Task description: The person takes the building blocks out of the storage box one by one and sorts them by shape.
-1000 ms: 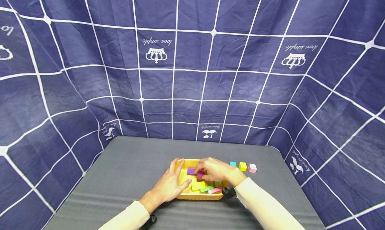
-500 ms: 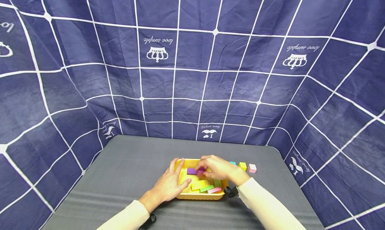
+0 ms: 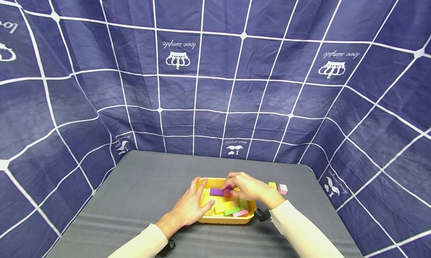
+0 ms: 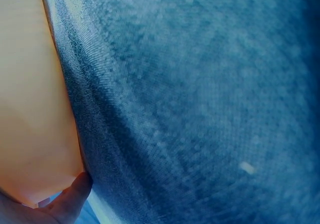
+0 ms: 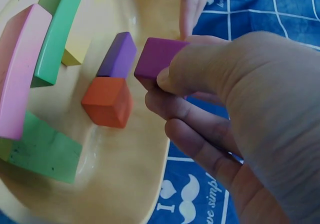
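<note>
A yellow tray (image 3: 206,219) sits on the grey table and holds several coloured blocks. My right hand (image 3: 229,188) hovers over its far side and pinches a magenta cube (image 3: 228,191) between thumb and fingers, just above the tray floor. In the right wrist view the magenta cube (image 5: 156,58) hangs beside a purple block (image 5: 118,55) and an orange cube (image 5: 107,102). My left hand (image 3: 190,205) rests with straight fingers along the tray's left rim, thumb over the edge. The left wrist view shows only the tray wall (image 4: 35,109) and my thumb (image 4: 70,198).
Also in the tray lie a yellow block (image 3: 222,208), a green bar (image 3: 232,212), a pink bar (image 3: 240,214) and a green block (image 5: 42,154). A yellow cube (image 3: 272,184) and a pink cube (image 3: 283,189) stand on the table right of the tray. Blue checked cloth walls surround the table.
My right hand has lifted the magenta cube slightly and carried it towards the tray's far side, now covering the teal cube beyond the tray. The left hand has stayed on the rim.
</note>
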Tool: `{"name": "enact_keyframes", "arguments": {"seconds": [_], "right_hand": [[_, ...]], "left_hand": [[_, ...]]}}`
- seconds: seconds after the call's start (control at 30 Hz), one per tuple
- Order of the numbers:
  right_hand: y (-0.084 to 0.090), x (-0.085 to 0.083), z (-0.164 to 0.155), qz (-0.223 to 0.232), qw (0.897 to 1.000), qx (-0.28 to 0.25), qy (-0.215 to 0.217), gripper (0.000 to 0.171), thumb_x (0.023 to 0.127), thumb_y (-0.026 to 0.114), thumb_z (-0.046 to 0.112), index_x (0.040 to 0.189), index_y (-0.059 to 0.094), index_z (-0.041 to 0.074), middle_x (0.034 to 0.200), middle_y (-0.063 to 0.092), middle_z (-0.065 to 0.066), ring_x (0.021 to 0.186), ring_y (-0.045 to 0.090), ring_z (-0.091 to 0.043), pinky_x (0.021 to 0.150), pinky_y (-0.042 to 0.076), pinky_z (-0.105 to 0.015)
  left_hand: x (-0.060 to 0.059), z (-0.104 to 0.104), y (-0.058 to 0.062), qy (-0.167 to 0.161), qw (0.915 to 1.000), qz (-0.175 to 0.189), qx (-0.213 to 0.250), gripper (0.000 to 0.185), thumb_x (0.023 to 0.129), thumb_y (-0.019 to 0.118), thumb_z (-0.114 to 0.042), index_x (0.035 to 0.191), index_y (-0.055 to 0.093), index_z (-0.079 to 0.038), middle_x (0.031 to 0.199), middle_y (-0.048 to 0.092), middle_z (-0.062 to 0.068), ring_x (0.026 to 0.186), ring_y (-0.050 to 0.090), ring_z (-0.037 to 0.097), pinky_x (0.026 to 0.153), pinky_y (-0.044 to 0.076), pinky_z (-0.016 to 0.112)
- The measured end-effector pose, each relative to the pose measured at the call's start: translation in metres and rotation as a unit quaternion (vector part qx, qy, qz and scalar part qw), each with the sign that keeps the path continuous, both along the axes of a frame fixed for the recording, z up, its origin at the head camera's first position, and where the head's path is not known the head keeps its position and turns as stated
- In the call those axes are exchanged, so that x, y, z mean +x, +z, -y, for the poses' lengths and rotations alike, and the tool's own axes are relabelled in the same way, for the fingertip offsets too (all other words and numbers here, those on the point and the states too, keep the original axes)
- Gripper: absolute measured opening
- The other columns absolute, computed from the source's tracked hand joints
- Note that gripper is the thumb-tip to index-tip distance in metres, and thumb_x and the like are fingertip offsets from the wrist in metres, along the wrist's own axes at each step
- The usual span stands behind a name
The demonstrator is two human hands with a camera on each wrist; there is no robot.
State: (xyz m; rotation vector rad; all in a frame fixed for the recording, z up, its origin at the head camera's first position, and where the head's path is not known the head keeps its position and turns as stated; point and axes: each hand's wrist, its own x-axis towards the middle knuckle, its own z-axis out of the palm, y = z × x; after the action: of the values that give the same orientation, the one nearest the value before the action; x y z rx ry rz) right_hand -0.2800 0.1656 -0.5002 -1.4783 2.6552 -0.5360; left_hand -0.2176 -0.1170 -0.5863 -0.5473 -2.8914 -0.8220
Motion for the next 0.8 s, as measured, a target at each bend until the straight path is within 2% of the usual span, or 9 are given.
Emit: {"name": "enact_keyframes", "arguments": {"seconds": [0.23,0.37,0.63,0.8], "right_hand": [[0.005,0.003,-0.01,0.021,1.0,-0.018,-0.014,0.042,0.095,0.079,-0.009,0.132,0.087,0.01,0.121,0.081,-0.004,0.109,0.084,-0.014,0.101,0.069,-0.03],[0.007,0.005,-0.016,0.023,0.999,-0.029,-0.014,0.037,0.097,0.081,-0.006,0.13,0.087,0.009,0.12,0.081,-0.004,0.108,0.084,-0.014,0.101,0.07,-0.033],[0.004,0.005,-0.026,-0.033,0.998,-0.039,-0.023,0.02,0.101,0.091,0.009,0.121,0.09,0.013,0.112,0.082,0.001,0.1,0.08,-0.01,0.095,0.07,-0.031],[0.001,0.005,-0.034,-0.058,0.996,-0.053,-0.041,0.016,0.101,0.092,0.011,0.117,0.09,0.014,0.11,0.082,0.002,0.099,0.08,-0.013,0.094,0.07,-0.031]], "left_hand": [[0.001,-0.001,0.003,-0.002,0.9999,-0.011,0.007,0.097,0.109,0.067,-0.068,0.182,0.04,-0.01,0.182,0.037,0.024,0.145,0.068,0.051,0.112,0.063,0.066],[0.001,-0.002,0.003,-0.001,0.9998,-0.017,0.007,0.098,0.108,0.068,-0.069,0.181,0.041,-0.01,0.182,0.038,0.024,0.143,0.069,0.05,0.11,0.064,0.066],[0.003,-0.002,0.002,0.003,0.9999,-0.013,0.008,0.097,0.107,0.07,-0.066,0.181,0.042,-0.01,0.181,0.038,0.024,0.142,0.069,0.05,0.11,0.064,0.068],[0.003,-0.002,0.003,0.004,0.9998,-0.015,0.011,0.097,0.107,0.07,-0.067,0.181,0.042,-0.01,0.181,0.038,0.024,0.142,0.069,0.05,0.11,0.063,0.068]]}}
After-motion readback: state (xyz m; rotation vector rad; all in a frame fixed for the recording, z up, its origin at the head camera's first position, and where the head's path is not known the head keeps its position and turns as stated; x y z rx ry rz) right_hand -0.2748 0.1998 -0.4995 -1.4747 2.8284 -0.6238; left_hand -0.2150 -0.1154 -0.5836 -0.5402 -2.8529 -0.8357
